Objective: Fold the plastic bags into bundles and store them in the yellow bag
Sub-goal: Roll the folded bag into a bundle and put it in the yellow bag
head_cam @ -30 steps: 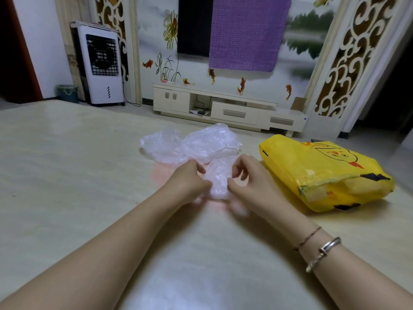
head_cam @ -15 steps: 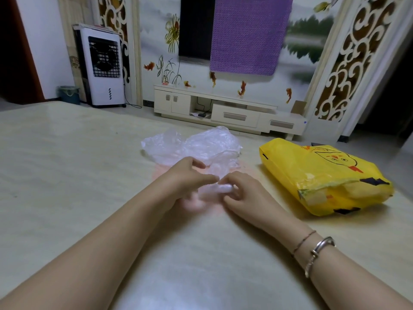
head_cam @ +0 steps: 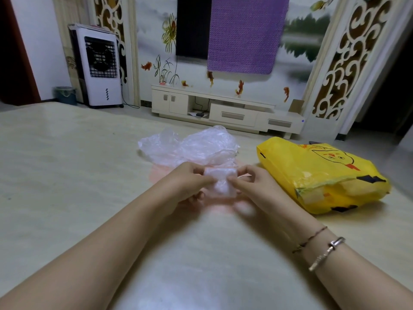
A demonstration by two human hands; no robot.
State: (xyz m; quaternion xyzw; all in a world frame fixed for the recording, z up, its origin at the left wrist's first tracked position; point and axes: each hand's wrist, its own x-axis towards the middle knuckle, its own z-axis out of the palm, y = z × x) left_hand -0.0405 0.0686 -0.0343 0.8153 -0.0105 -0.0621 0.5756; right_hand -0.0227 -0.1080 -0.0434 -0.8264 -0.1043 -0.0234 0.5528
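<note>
We see two hands at work over a pale counter. The left hand and the right hand meet at one small folded bundle of clear plastic, held just above the counter surface. The left hand grips the bundle's left side with curled fingers and thumb; the right hand pinches its right side, thumb and forefinger closing on the plastic near the middle, the other fingers bent behind.

Just beyond the bundle lies a loose heap of clear plastic bags, crumpled and resting on the counter. We count at least two humps in it, though the film is so thin and tangled that we cannot say how many bags it holds. The bundle appears to touch the heap's near edge.

To the right of the hands, near but apart from them, one yellow bag lies on its side on the counter, printed with a cartoon face and black marks. It looks bulky.

On the right wrist we count two bands: one thin cord bracelet and one silver bangle.

Past the counter stand one white fan unit, one small bin beside it, one low white cabinet, and one purple cloth hanging over a dark screen.
</note>
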